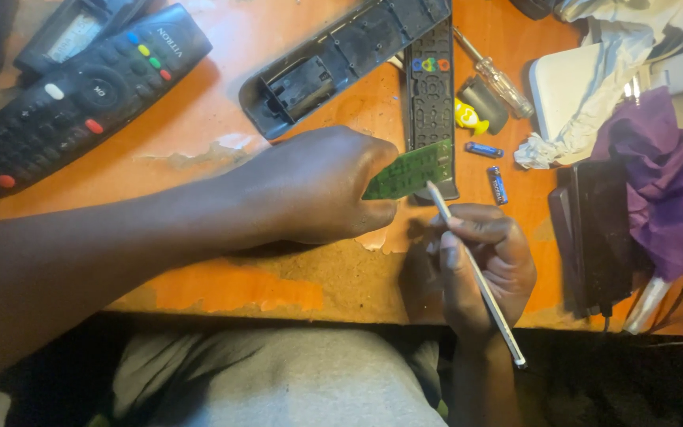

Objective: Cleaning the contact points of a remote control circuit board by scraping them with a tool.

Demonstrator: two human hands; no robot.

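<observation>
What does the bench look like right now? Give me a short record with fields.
left hand: holds green circuit board
right hand: holds thin metal tool, tip near the board
behind board: rubber keypad, open remote shell
loose: two batteries, screwdriver
far left: black remote
surface: orange table

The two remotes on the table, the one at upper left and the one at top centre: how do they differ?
The black remote at upper left is whole, face up, its coloured buttons in place. The opened remote shell at top centre is an empty case with its battery bay bare; its green circuit board is in the left hand. Both are dark, long and lie slanted on the orange table.
</observation>
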